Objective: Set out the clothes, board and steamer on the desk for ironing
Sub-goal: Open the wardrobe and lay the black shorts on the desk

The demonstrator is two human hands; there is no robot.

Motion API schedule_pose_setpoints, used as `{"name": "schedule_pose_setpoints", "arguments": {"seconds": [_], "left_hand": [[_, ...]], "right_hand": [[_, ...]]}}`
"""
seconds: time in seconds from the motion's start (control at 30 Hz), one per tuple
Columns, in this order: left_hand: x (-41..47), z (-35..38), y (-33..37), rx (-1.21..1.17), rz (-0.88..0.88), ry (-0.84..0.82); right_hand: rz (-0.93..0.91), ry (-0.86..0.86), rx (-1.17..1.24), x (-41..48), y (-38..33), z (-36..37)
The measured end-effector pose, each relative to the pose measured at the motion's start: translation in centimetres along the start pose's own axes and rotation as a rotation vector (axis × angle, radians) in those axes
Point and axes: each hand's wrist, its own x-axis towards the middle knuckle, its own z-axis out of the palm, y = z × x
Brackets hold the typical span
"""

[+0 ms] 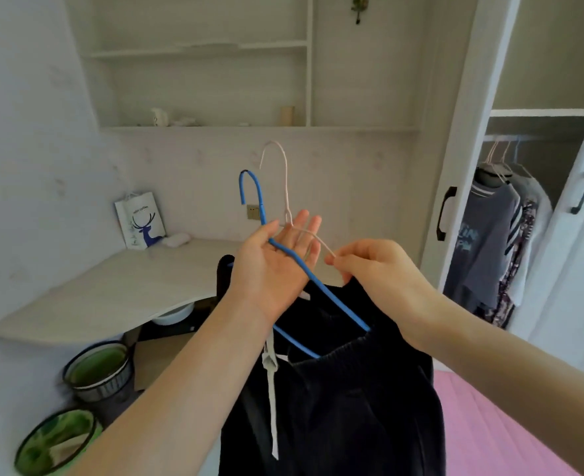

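My left hand [277, 266] lies open under the blue hanger [321, 290]; my right hand [369, 266] pinches the thin pink wire hanger [285, 180]. Dark soft trousers [352, 407] hang before the pale woodgrain tabletop [112, 286].

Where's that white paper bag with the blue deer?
The paper bag stands at the desk's far left corner against the wall, beside a small white bundle.
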Motion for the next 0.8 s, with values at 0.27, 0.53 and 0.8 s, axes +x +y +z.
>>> {"name": "schedule_pose_setpoints", "arguments": {"seconds": [0.27, 0.53, 0.8], "left_hand": [[2.6, -4.6, 7.0, 0.085, 0.092, 0.001], [5.9, -7.7, 11.2, 0.315, 0.208, 0.126], [12.1, -11.6, 13.5, 0.480, 0.188, 0.292]], "right_hand": [[-0.109, -0.047, -0.033, 5.3, 0.0, 8.6], [-0.150, -0.239, -0.267, 12.5, 1.0, 14.0], [-0.382, -0.305, -0.664, 20.6, 3.0, 17.1]]}}
